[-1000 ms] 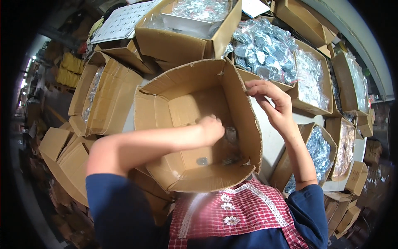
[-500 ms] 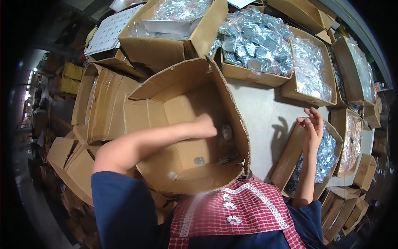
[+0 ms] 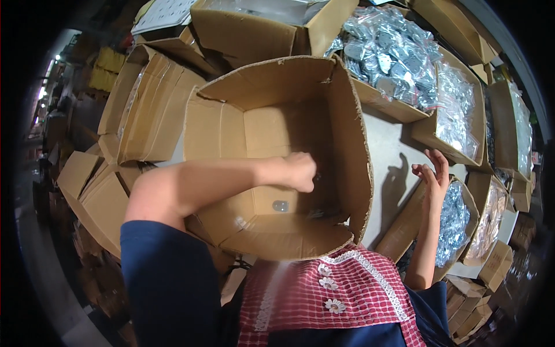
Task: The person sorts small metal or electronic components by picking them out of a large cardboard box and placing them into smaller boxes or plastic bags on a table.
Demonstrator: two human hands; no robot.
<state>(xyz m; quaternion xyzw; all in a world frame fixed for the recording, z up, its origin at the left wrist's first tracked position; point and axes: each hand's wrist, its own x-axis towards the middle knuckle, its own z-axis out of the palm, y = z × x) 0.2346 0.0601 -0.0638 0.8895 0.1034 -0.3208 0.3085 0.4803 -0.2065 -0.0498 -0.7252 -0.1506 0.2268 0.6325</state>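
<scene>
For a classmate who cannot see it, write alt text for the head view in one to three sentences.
A person's left hand reaches, closed, into a large, nearly empty cardboard box, while the right hand is raised open beside it, holding nothing. Around them stand open cartons of small silvery bagged parts.

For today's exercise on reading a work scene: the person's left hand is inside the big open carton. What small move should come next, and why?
Probably close the left hand on one of the few small clear packets lying loose on the floor of the open carton and lift it out. The hand is deep inside, close above them, while the right hand hangs open over the box of silvery packets beside it.
</scene>
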